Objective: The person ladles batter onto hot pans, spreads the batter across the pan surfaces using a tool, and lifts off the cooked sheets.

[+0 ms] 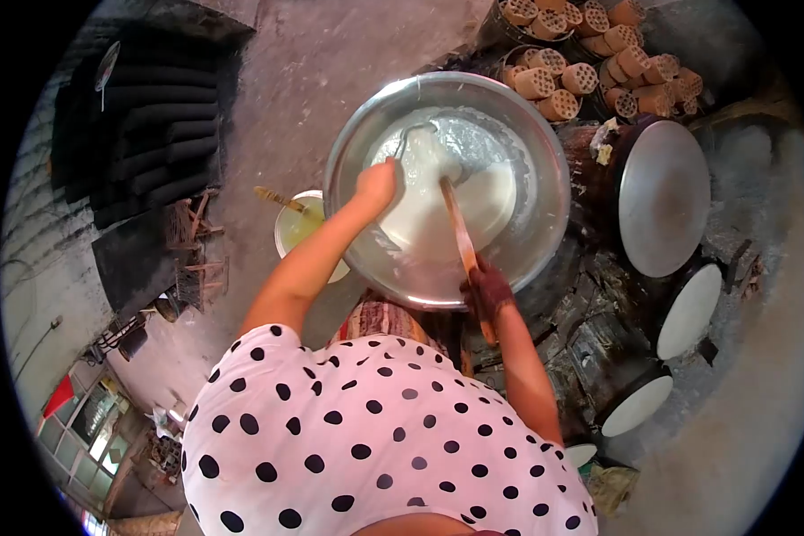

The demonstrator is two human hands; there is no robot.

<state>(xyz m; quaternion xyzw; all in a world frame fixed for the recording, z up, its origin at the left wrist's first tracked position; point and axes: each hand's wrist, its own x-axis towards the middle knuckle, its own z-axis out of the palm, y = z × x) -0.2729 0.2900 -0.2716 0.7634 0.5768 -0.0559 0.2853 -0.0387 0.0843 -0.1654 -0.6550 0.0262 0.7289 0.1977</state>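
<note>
A large round metal basin holds a white, thick liquid. My left hand, bare, is closed over the basin's left part, around the end of a thin metal handle that reaches into the liquid. In my right hand, which wears a dark glove, is a long wooden stick. Its upper end dips into the white liquid near the basin's middle, and its lower end sticks out below my hand over the near rim.
Left of the basin stands a white bucket with yellowish liquid and a brush. Perforated clay-coloured cylinders are piled at the upper right. Round flat pans on dark stoves line the right side. Black stacked material lies at the left.
</note>
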